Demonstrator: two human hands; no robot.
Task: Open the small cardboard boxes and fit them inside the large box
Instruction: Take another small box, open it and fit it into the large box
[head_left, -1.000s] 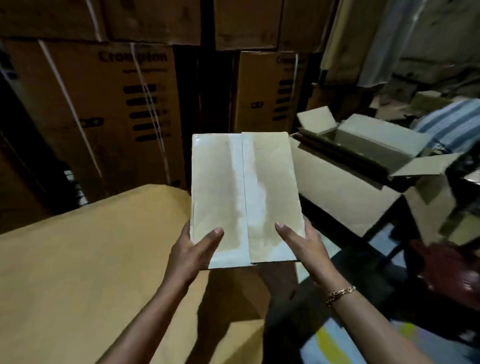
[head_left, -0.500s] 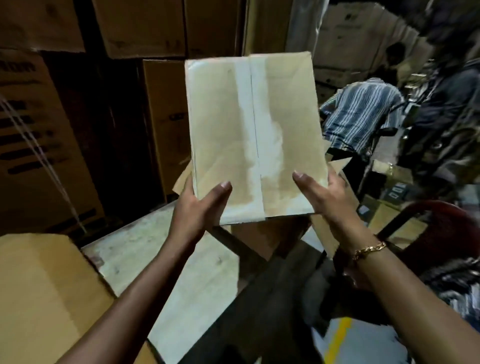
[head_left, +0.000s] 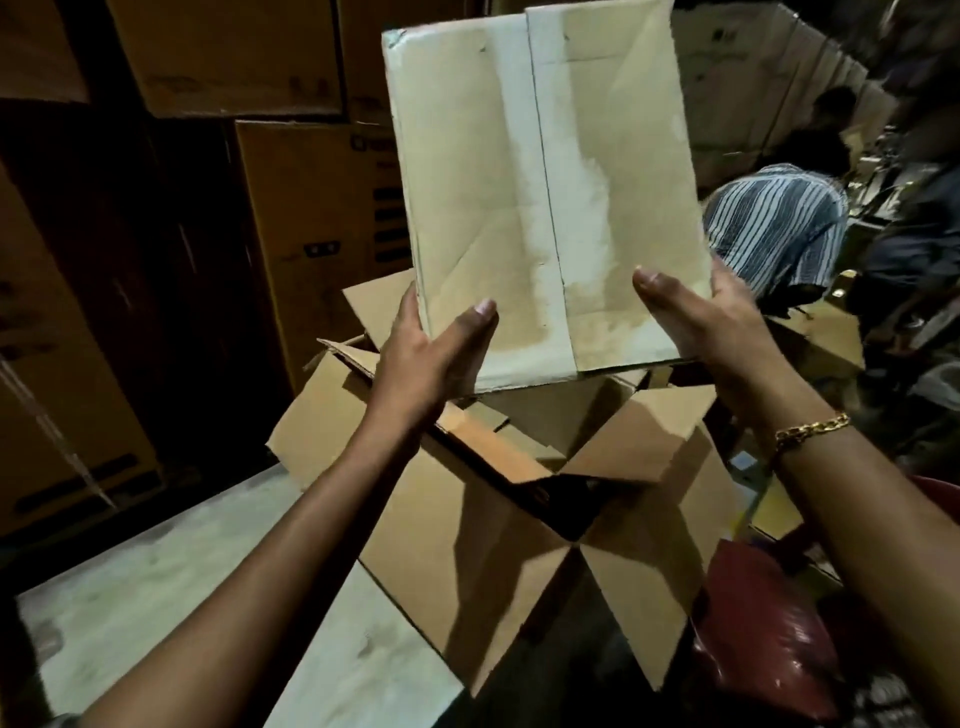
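Small box, seam toward the camera, was held upright between both hands above the open large box; left hand clamped its lower left edge, thumb across the face; right hand clamped its lower right edge, thumb likewise in front, a bracelet at the wrist; the large box, flaps spread, stood on a pale surface.

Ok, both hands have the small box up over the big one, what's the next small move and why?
Probably lower it straight down into the opening. The small box is held at its lower corners by the left hand and right hand, above the large box, whose flaps are spread open with the dark interior showing below.
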